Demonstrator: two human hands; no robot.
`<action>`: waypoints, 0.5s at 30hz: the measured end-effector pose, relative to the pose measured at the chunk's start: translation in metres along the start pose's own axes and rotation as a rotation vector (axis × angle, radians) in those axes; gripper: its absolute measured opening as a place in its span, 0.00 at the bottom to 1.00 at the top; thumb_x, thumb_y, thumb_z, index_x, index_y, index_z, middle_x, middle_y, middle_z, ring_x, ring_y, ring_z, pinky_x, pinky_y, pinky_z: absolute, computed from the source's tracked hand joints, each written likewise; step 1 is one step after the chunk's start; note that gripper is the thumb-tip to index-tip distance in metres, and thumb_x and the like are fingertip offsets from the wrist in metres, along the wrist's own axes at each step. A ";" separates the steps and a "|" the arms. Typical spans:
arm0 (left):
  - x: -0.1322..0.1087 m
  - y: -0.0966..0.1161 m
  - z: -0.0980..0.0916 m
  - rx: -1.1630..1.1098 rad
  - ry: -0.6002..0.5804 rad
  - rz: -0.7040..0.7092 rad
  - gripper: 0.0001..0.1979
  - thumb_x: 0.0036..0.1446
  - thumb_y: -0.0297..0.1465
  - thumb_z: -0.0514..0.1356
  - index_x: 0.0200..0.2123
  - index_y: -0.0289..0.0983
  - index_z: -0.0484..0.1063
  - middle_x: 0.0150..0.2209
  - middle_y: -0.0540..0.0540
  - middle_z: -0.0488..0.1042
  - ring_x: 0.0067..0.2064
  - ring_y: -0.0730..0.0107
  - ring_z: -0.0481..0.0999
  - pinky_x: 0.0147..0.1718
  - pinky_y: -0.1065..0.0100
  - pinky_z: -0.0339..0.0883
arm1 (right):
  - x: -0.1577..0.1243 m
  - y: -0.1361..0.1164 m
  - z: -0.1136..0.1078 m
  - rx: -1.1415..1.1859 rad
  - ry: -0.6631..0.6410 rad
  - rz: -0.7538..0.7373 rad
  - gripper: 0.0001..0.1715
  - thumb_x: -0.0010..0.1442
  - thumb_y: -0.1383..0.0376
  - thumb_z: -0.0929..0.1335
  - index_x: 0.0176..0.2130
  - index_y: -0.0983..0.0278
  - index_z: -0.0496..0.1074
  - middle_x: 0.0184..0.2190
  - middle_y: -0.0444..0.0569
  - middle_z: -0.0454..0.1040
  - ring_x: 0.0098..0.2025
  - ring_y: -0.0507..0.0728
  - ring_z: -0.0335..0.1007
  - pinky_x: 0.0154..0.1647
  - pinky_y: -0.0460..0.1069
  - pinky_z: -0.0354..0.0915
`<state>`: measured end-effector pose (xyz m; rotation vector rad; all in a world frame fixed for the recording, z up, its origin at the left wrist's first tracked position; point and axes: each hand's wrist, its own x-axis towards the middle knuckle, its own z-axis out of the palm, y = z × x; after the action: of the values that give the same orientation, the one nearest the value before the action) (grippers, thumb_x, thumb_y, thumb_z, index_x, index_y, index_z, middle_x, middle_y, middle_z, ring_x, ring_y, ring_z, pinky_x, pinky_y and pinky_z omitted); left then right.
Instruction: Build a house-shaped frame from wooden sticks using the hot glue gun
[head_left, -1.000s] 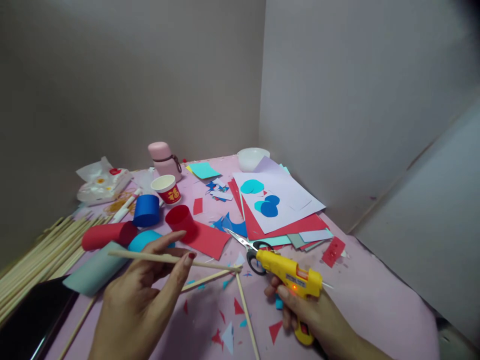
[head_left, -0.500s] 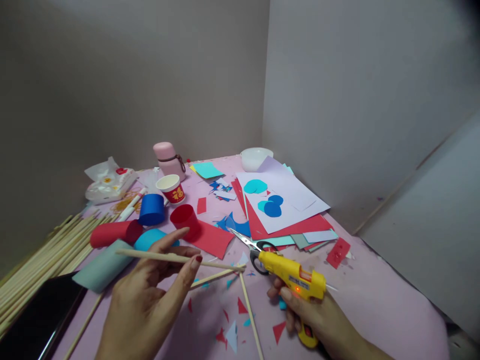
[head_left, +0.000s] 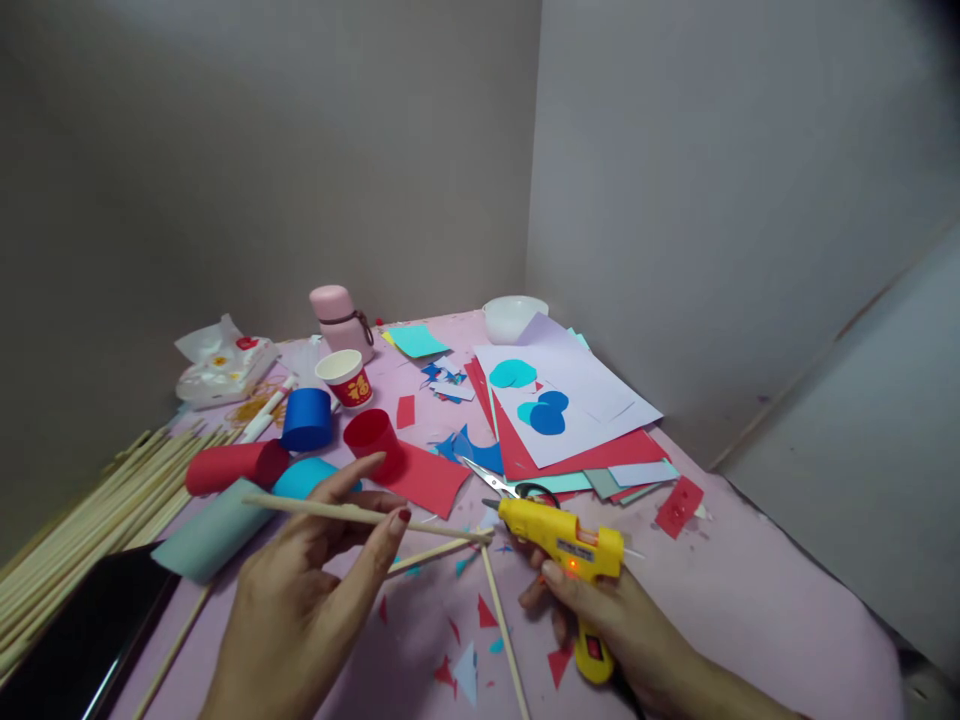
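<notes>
Between the thumb and fingers of my left hand (head_left: 300, 600) is a thin wooden stick (head_left: 330, 509), its right end meeting two other sticks at a corner. One of these, a short-looking stick (head_left: 435, 556), runs left behind my fingers; another stick (head_left: 506, 630) slants down toward the near edge. My right hand (head_left: 592, 605) is wrapped round the handle of a yellow glue gun (head_left: 562, 535) with a lit orange light. The gun's dark nozzle points left, just above and right of the corner. Black-handled scissors (head_left: 491, 478) lie behind the gun, partly hidden by it.
Rolled paper tubes, one red (head_left: 236, 467) and one grey-green (head_left: 214, 535), lie left beside a bundle of sticks (head_left: 97, 530) and a black tablet-like object (head_left: 90, 630). Behind stand a paper cup (head_left: 346, 380) and a pink flask (head_left: 341, 322). Paper sheets (head_left: 585, 400) lie right.
My right hand has brought the glue gun left, so its nozzle is closer to the corner of the sticks. My left hand keeps its hold on the stick, nearly still.
</notes>
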<state>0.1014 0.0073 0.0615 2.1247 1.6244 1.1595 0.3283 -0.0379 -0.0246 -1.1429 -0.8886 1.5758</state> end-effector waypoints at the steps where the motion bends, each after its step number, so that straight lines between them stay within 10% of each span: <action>1: 0.000 0.000 0.000 -0.004 -0.004 0.004 0.16 0.54 0.45 0.58 0.34 0.40 0.76 0.42 0.45 0.78 0.38 0.63 0.80 0.16 0.80 0.70 | 0.002 0.000 0.002 0.007 -0.010 0.023 0.25 0.51 0.48 0.71 0.37 0.66 0.72 0.28 0.50 0.77 0.19 0.47 0.62 0.21 0.44 0.59; 15: -0.001 0.003 0.001 -0.030 -0.034 0.017 0.14 0.56 0.42 0.57 0.39 0.41 0.74 0.41 0.46 0.79 0.37 0.65 0.81 0.15 0.79 0.69 | 0.006 -0.002 0.014 0.057 -0.014 0.098 0.32 0.49 0.47 0.71 0.44 0.68 0.72 0.26 0.52 0.79 0.18 0.47 0.62 0.18 0.42 0.55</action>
<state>0.1040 0.0058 0.0617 2.1319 1.5671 1.1395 0.3149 -0.0323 -0.0201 -1.1510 -0.8020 1.6803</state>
